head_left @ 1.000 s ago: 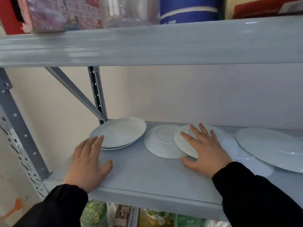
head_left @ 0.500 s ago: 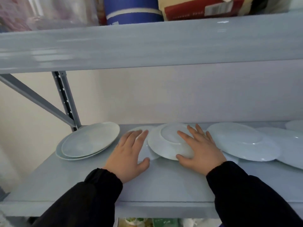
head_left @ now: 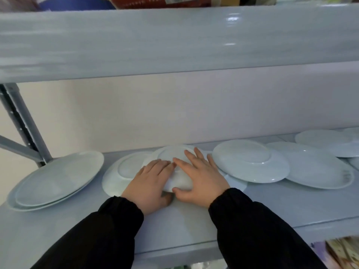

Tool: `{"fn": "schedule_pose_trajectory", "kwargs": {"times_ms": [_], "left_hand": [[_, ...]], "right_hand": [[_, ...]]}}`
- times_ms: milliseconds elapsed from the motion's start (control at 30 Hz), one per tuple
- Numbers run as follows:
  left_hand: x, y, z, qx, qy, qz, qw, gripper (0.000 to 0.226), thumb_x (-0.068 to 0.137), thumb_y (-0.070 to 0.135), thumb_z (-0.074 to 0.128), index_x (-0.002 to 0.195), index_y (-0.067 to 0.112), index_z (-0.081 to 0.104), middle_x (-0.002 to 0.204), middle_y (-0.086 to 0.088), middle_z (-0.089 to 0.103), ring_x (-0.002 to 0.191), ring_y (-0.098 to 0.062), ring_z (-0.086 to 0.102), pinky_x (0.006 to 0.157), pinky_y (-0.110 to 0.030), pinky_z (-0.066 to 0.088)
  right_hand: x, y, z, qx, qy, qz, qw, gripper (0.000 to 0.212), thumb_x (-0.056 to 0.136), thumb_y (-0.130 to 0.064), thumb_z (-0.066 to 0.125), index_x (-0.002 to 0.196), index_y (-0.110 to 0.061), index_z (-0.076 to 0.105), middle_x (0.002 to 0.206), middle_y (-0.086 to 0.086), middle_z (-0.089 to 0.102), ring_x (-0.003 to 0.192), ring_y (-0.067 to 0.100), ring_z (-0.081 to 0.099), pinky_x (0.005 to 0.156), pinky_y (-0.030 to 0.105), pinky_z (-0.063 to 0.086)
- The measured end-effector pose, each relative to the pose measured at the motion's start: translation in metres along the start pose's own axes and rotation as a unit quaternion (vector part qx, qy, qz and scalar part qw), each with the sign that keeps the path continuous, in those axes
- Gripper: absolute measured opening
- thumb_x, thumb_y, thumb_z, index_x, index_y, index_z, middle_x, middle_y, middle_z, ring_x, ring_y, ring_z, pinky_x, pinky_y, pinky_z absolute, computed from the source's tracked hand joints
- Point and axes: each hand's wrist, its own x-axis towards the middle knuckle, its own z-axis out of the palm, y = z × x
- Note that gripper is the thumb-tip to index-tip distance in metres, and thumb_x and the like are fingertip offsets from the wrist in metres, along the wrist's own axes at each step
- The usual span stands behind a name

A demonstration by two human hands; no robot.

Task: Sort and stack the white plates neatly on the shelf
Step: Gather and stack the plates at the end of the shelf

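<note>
A small white plate point(head_left: 175, 153) lies upside down in the middle of the grey shelf point(head_left: 184, 226), leaning on another upturned white plate point(head_left: 118, 177) to its left. My left hand point(head_left: 149, 183) and my right hand point(head_left: 200, 179) both grip the small plate, fingers spread on its back and thumbs at its near rim. Two white plates point(head_left: 56, 179) sit stacked face up at the left end. On the right, an upturned plate point(head_left: 250, 162) overlaps a larger plate point(head_left: 314, 167). More plates point(head_left: 330, 142) lie at the far right.
The upper shelf's beam point(head_left: 174, 39) hangs low across the top of the view, with boxes and a blue container on it. A grey upright post point(head_left: 19, 123) with a diagonal brace stands at the left. A pale wall closes the back. Packages show below the shelf at the lower right.
My left hand has moved right from the shelf's left front onto the small plate, beside my right hand. The view has swung right, so more plates show there.
</note>
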Motion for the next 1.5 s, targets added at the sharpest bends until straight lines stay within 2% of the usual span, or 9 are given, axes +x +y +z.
{"fn": "schedule_pose_trajectory", "kwargs": {"times_ms": [300,467,600,700,800,1000,1167,1367,1500], "left_hand": [[0.001,-0.008,-0.001,0.023,-0.026,-0.012,0.999,0.061,0.078,0.023,0.039,0.138,0.013,0.038,0.136,-0.008,0.049,0.129,-0.030,0.046,0.099,-0.050,0.046],[-0.001,-0.015,-0.016,0.034,-0.010,-0.050,0.998,0.083,0.067,0.009,0.080,0.138,0.015,0.037,0.133,-0.009,0.055,0.120,-0.031,0.058,0.090,-0.047,0.054],[-0.001,-0.019,-0.040,-0.005,0.043,-0.132,0.990,0.062,0.086,0.000,0.049,0.144,0.018,0.041,0.147,-0.003,0.045,0.123,-0.029,0.054,0.096,-0.037,0.045],[-0.009,-0.028,-0.058,-0.063,0.098,-0.208,0.971,0.053,0.089,0.004,0.046,0.137,0.025,0.050,0.137,0.000,0.055,0.110,-0.028,0.059,0.088,-0.034,0.045],[-0.019,-0.039,-0.074,-0.127,0.162,-0.257,0.944,0.039,0.094,0.008,0.046,0.128,0.024,0.057,0.119,-0.003,0.064,0.103,-0.026,0.060,0.083,-0.032,0.043],[-0.044,-0.057,-0.100,-0.259,0.220,-0.372,0.864,0.014,0.098,0.018,0.045,0.105,0.018,0.057,0.087,0.007,0.063,0.082,-0.020,0.059,0.068,-0.033,0.043],[-0.077,-0.076,-0.111,-0.326,0.246,-0.425,0.808,0.016,0.093,0.023,0.046,0.094,0.030,0.060,0.088,0.002,0.071,0.079,-0.021,0.070,0.074,-0.048,0.059],[-0.120,-0.095,-0.129,-0.391,0.322,-0.466,0.725,0.025,0.092,0.011,0.047,0.104,0.025,0.063,0.101,0.000,0.070,0.085,-0.021,0.070,0.063,-0.040,0.061],[-0.147,-0.114,-0.133,-0.426,0.361,-0.509,0.655,0.027,0.090,0.008,0.047,0.112,0.016,0.060,0.106,-0.008,0.067,0.085,-0.032,0.070,0.062,-0.043,0.061]], "right_hand": [[-0.002,-0.003,0.001,-0.001,0.032,-0.021,0.999,0.086,0.070,-0.070,0.037,0.150,-0.046,0.021,0.164,-0.003,0.013,0.151,0.018,-0.008,0.120,0.043,-0.009],[-0.004,-0.004,0.000,0.011,0.048,-0.029,0.998,0.087,0.070,-0.071,0.039,0.151,-0.045,0.022,0.164,-0.003,0.010,0.150,0.014,-0.011,0.122,0.045,-0.004],[-0.009,-0.009,-0.006,0.063,0.160,-0.055,0.984,0.088,0.075,-0.062,0.054,0.153,-0.040,0.019,0.165,0.001,0.003,0.152,0.018,-0.007,0.120,0.053,0.013],[-0.014,-0.017,-0.012,0.115,0.246,-0.070,0.960,0.091,0.076,-0.052,0.061,0.154,-0.037,0.018,0.165,0.001,-0.001,0.152,0.021,0.001,0.113,0.058,0.030],[-0.011,-0.026,-0.011,0.126,0.260,-0.087,0.953,0.091,0.076,-0.050,0.061,0.154,-0.037,0.017,0.165,0.001,-0.004,0.152,0.022,0.003,0.110,0.058,0.035],[0.014,-0.066,0.012,0.090,0.188,-0.141,0.968,0.095,0.077,-0.055,0.059,0.155,-0.039,0.008,0.165,0.006,-0.006,0.152,0.023,-0.004,0.120,0.050,0.015],[0.039,-0.111,0.038,0.082,0.087,-0.180,0.976,0.089,0.080,-0.059,0.052,0.153,-0.045,0.003,0.164,-0.003,-0.014,0.149,0.015,-0.020,0.122,0.045,0.001],[0.059,-0.154,0.054,0.097,0.038,-0.219,0.970,0.080,0.084,-0.055,0.051,0.153,-0.042,0.014,0.164,-0.005,0.006,0.149,0.010,-0.017,0.118,0.029,-0.010],[0.064,-0.167,0.062,0.112,0.026,-0.237,0.965,0.076,0.085,-0.054,0.051,0.152,-0.043,0.017,0.163,-0.009,0.013,0.149,0.007,-0.010,0.118,0.024,-0.007]]}}
